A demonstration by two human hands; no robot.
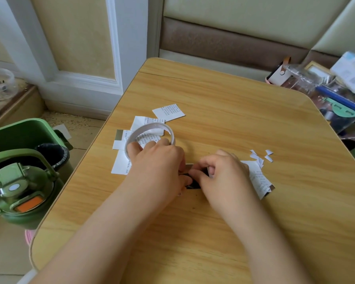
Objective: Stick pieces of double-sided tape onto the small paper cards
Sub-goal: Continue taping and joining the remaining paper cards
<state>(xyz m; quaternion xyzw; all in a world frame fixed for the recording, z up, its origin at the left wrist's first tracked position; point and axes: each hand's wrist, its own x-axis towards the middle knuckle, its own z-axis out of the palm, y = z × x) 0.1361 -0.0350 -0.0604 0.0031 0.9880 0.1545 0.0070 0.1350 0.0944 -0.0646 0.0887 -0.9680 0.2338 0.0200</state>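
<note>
A white roll of double-sided tape [152, 128] is held by my left hand [158, 160], whose fingers pass through its ring. My right hand [223, 171] curls its fingers around a small black tool [193, 181] between the two hands, where a short strip of tape [190, 166] runs from the roll. Several small paper cards with printed text [168, 112] lie behind and under the roll. One more card [260, 181] lies under my right hand, at its right side.
The wooden table [234, 111] carries small paper scraps [262, 156] at the right. Off the left edge stand a green bin [23, 134] and a green bottle [21, 193]. Clutter in clear boxes [336, 99] sits past the right edge.
</note>
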